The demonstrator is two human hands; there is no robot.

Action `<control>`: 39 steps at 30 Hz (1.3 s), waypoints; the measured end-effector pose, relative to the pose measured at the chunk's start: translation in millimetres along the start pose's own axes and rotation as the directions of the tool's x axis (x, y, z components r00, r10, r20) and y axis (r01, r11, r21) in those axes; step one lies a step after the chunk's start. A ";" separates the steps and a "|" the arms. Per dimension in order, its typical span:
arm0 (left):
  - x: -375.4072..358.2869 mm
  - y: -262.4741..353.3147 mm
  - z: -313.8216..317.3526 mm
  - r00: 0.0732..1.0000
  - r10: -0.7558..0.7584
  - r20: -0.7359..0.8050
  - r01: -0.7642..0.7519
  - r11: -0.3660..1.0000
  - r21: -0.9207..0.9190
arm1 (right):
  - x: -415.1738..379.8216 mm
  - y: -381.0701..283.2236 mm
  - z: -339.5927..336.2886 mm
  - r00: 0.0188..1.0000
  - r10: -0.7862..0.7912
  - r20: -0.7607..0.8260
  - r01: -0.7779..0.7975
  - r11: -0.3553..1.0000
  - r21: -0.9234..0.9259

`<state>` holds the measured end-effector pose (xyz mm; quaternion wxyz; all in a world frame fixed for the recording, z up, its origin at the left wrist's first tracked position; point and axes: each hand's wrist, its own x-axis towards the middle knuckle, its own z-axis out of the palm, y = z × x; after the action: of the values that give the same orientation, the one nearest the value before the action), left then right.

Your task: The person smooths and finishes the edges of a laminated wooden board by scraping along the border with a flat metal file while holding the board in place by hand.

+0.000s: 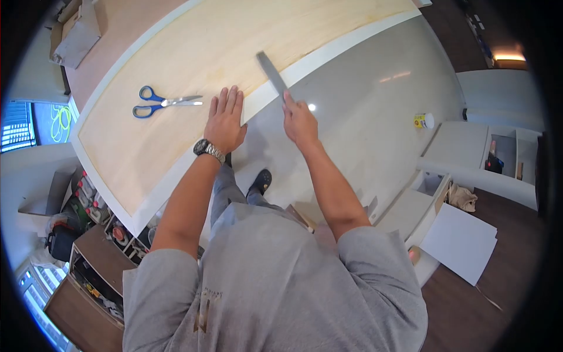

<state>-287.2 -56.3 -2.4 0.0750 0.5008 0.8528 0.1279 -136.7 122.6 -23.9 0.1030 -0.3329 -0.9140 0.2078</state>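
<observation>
My left hand [225,120] lies flat with fingers stretched out on the white edge strip and wood face of a large panel [158,155]. My right hand [301,122] is closed around one end of a long, flat grey file [271,71]. The file's far end reaches over the panel, and its middle crosses the white edge strip [316,56]; whether it touches the strip is hard to tell. Blue-handled scissors [166,102] rest on the panel left of my left hand, blades pointing toward it.
A small white and yellow tub [423,121] is on the grey floor [363,117]. White cabinet parts [454,144] and a white sheet [460,240] are at right. At lower left stands an open brown cabinet [99,258] with tools. A cardboard box [76,35] is at upper left.
</observation>
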 end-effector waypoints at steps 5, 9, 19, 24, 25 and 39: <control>1.4 -0.4 4.6 1.000 -0.008 -0.012 0.008 1.000 0.006 | -88.3 1.6 -6.9 0.993 0.059 0.104 -0.070 0.993 0.100; 0.4 -0.2 5.7 1.000 -0.006 -0.017 0.006 1.000 0.014 | -20.3 2.4 9.6 1.000 -0.023 0.008 0.023 1.000 -0.003; 0.1 1.8 3.3 0.999 -0.038 0.010 0.037 0.999 0.019 | -55.5 2.4 7.3 0.997 -0.009 0.077 0.007 0.999 0.035; 2.6 2.6 0.3 0.999 -0.043 0.006 0.043 0.999 0.000 | -17.3 -8.7 -3.3 1.000 -0.014 0.017 0.013 0.999 0.034; 4.5 2.5 0.7 0.999 -0.040 0.006 0.040 0.999 0.003 | -37.3 -3.2 -2.7 0.999 -0.016 0.034 0.015 1.000 0.023; 1.8 0.6 3.3 0.999 -0.042 0.025 0.042 0.999 0.018 | -70.5 -10.9 1.7 0.995 -0.045 0.094 0.042 0.998 0.038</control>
<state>-286.7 -54.0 -5.3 0.0840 0.4849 0.8632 0.1126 -90.0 68.6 -24.1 0.0700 -0.3006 -0.9210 0.2376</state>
